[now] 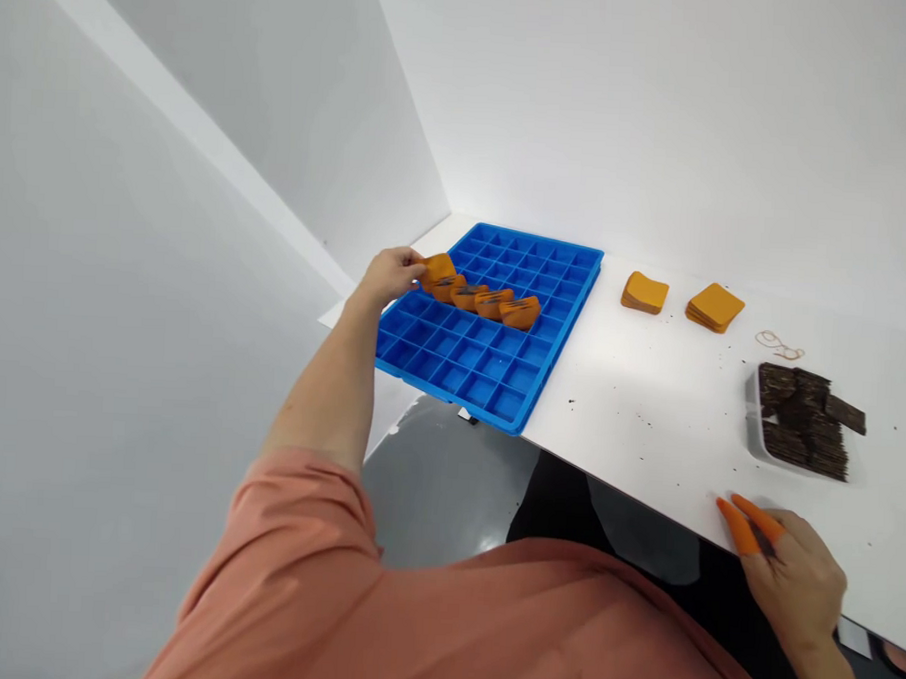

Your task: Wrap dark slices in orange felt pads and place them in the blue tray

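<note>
My left hand (392, 275) is over the left part of the blue compartment tray (514, 414), its fingers closed on the edge of a soft orange square piece (439, 267). Beside that piece, several curled orange pieces (492, 303) with dark strips in them form a row across the tray's compartments. My right hand (797, 575) rests at the table's front edge, holding nothing. Orange finger cots cover its thumb and forefinger, which are stretched out with their tips slightly apart. A white box (754, 418) of stacked dark brown, thin rectangular pieces (806, 420) stands beyond it.
Two stacks of orange squares, a left stack (644, 293) and a right stack (716, 306), lie toward the back of the white table (615, 407). A thin tan loop (779, 345) lies near the box. Dark crumbs dot the tabletop. White walls border the table.
</note>
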A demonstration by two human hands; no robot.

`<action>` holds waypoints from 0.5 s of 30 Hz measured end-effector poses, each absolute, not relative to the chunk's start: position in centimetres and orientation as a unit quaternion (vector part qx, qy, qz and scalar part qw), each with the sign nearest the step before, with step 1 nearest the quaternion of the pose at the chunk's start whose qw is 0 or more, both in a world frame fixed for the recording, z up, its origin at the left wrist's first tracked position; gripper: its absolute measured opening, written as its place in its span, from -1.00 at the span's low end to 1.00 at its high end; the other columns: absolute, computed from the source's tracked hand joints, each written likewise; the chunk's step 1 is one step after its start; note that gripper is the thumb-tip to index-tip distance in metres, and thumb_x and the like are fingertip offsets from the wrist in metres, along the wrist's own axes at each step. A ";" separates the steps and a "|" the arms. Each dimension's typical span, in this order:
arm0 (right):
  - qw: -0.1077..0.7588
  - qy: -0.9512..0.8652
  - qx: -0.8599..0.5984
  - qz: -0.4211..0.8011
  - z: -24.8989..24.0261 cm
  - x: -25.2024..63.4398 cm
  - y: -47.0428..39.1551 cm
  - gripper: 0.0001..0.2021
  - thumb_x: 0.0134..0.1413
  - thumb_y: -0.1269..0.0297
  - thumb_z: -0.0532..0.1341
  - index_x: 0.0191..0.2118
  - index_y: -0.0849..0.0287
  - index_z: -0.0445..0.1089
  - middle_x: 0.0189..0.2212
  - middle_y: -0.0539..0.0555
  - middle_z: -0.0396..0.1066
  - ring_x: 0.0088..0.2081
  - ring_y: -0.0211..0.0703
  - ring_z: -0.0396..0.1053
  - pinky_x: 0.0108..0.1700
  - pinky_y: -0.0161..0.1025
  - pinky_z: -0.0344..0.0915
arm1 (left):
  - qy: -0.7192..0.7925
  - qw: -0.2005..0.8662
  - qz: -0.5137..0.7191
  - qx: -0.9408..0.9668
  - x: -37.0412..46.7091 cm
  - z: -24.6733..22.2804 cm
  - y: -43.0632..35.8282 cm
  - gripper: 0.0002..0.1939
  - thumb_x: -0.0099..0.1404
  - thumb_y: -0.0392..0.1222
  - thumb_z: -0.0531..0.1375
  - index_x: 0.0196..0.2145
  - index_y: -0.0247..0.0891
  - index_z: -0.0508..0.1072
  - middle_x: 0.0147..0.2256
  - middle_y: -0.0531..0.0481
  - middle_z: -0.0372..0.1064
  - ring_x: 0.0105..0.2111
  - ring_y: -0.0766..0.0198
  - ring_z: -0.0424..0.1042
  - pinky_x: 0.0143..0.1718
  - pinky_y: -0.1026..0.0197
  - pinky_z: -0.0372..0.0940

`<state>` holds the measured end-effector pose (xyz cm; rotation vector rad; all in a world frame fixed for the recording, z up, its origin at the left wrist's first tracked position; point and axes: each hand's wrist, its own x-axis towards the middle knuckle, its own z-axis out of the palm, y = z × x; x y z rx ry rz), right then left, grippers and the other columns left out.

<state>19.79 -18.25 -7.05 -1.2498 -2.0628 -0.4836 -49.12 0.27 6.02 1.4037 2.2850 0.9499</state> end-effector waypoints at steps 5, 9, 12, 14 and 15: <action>0.335 -0.787 -0.483 -0.187 -6.9 19.7 -18.4 -0.85 0.47 0.26 0.42 -0.01 0.23 0.65 -0.31 0.04 0.62 -0.29 -0.13 0.58 -0.30 -0.23 0.40 | 0.779 0.192 0.345 0.487 -49.1 4.8 0.8 -0.82 0.24 -0.18 0.33 -0.20 -0.26 0.60 -0.22 -0.10 0.65 -0.18 0.09 0.65 -0.14 0.15 0.55; 0.322 -0.787 -0.488 -0.198 -6.9 19.7 -18.5 -0.82 0.50 0.23 0.39 -0.01 0.25 0.65 -0.31 0.05 0.62 -0.30 -0.12 0.58 -0.35 -0.22 0.36 | 0.764 0.228 0.373 0.474 -48.6 4.5 1.4 -0.86 0.28 -0.19 0.33 -0.22 -0.28 0.58 -0.24 -0.07 0.64 -0.17 0.11 0.63 -0.10 0.14 0.55; 0.312 -0.788 -0.495 -0.192 -7.0 19.9 -18.5 -0.79 0.53 0.19 0.36 0.00 0.25 0.66 -0.31 0.06 0.63 -0.30 -0.10 0.58 -0.38 -0.19 0.31 | 0.764 0.236 0.372 0.471 -48.5 4.4 1.4 -0.89 0.28 -0.18 0.35 -0.28 -0.26 0.55 -0.29 -0.06 0.62 -0.18 0.11 0.62 -0.10 0.14 0.55; 0.314 -0.786 -0.498 -0.189 -7.1 19.9 -18.6 -0.80 0.51 0.21 0.38 0.00 0.24 0.66 -0.30 0.05 0.63 -0.30 -0.11 0.58 -0.38 -0.20 0.31 | 0.766 0.233 0.360 0.478 -48.9 4.4 1.3 -0.86 0.26 -0.15 0.38 -0.31 -0.24 0.54 -0.31 -0.06 0.61 -0.20 0.11 0.62 -0.09 0.13 0.54; 0.315 -0.785 -0.499 -0.191 -7.1 19.9 -18.6 -0.81 0.50 0.21 0.39 -0.01 0.24 0.66 -0.31 0.04 0.63 -0.31 -0.12 0.58 -0.37 -0.20 0.31 | 0.767 0.226 0.352 0.487 -49.1 4.5 1.3 -0.85 0.25 -0.13 0.40 -0.32 -0.23 0.54 -0.32 -0.05 0.60 -0.20 0.10 0.61 -0.09 0.12 0.53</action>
